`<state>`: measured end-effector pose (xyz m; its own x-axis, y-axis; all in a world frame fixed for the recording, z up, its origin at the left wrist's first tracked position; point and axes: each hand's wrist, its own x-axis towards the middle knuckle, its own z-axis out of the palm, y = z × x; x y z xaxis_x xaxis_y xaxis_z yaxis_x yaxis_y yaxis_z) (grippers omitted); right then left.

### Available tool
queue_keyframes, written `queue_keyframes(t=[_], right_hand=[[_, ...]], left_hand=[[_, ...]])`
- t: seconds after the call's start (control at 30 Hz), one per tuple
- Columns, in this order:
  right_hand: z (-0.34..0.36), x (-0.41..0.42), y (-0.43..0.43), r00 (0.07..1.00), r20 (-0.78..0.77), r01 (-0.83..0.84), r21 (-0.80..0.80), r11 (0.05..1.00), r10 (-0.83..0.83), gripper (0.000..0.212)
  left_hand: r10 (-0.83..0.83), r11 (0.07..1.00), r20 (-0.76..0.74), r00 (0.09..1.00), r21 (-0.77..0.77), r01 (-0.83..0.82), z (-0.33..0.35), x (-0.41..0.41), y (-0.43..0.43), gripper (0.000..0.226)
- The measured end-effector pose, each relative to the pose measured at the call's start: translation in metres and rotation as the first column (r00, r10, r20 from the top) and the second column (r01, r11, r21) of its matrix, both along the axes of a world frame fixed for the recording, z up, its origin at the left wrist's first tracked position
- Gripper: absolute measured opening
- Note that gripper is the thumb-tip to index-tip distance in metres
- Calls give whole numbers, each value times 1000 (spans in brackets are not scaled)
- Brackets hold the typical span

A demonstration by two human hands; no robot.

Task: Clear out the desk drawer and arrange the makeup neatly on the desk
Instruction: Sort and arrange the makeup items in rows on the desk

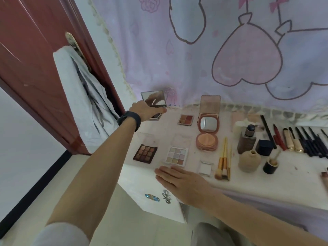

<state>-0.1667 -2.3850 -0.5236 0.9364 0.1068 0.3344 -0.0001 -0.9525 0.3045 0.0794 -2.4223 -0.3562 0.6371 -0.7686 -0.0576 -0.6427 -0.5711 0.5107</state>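
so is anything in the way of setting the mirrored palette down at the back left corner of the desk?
Nothing visible. The left hand holds the open mirrored palette at the desk's back left corner. Its nearest neighbour, the small red quad palette, lies apart to the right. The right hand rests flat at the front edge, clear.

The left hand [144, 110] covers most of the mirrored palette's [154, 103] base, so its pans can't be read. The row of pencils [308, 141] runs off the right edge. A tube [325, 178] there is cut off too.
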Motion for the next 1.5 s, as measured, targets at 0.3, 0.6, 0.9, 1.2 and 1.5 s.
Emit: queue_keyframes(t=[0.3, 0.6, 0.9, 1.2, 1.5], right_hand=[[0, -1, 3, 999, 40, 25, 93, 995, -28, 46], [3, -3, 5, 999, 10, 45, 89, 995, -46, 48], [6, -4, 8, 998, 32, 48, 115, 992, -52, 50], [11, -6, 10, 998, 34, 44, 141, 989, -49, 48], [13, -7, 11, 996, 36, 73, 170, 983, -80, 64]], left_hand=[[-107, 987, 17, 994, 125, 104, -44, 9, -69, 74], [-75, 975, 66, 995, 214, 59, -78, 12, -93, 81], [-174, 955, 26, 984, 248, 162, -80, 25, -89, 98], [-71, 970, 136, 988, 239, 37, -75, 19, -77, 75], [-82, 966, 94, 992, 252, 56, -76, 24, -87, 70]])
